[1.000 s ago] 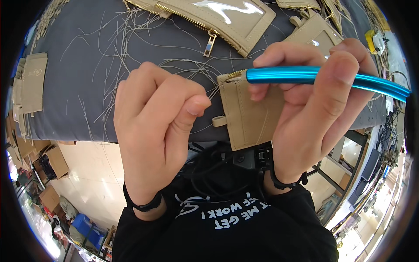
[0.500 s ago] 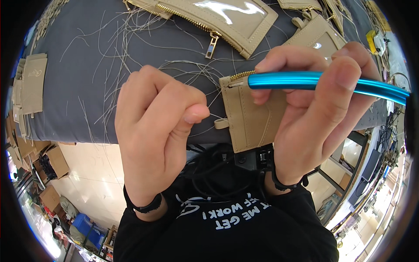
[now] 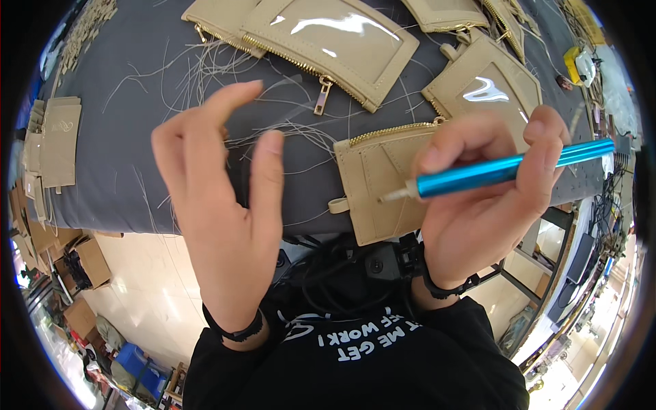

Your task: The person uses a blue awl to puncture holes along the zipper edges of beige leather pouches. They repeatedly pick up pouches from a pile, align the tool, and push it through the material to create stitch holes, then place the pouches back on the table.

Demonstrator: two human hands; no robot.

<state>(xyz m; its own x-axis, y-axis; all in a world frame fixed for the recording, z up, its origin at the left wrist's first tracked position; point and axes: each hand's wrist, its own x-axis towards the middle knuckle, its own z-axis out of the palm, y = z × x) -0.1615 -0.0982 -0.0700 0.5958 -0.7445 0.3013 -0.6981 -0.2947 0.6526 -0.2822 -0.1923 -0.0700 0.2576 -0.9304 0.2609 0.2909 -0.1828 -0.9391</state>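
Observation:
My left hand point(image 3: 219, 184) hovers at the table's front edge, thumb and index finger spread apart, with nothing seen between them. In my right hand point(image 3: 478, 219) is a glossy blue pen-shaped tool point(image 3: 471, 176), its thin pale tip pointing left over a beige card wallet point(image 3: 359, 195). That wallet lies at the near edge with a gold zipper along its far side and a small loop on its left. My right hand covers part of it. Whether the tip touches the wallet, I cannot tell. Loose grey threads point(image 3: 294, 133) lie just beyond my left hand.
Farther back are more beige zip wallets with clear windows, one large point(image 3: 328, 51) and one at right point(image 3: 478, 75). A stack of beige pieces point(image 3: 61, 143) sits at the dark table's left end. Cut threads are scattered across the cloth. Cardboard boxes point(image 3: 92, 260) stand on the floor at left.
My left fingers have opened from a closed pinch, and the hand has shifted left. The tool's tip has moved off the wallet's zipper corner, nearer to me and right.

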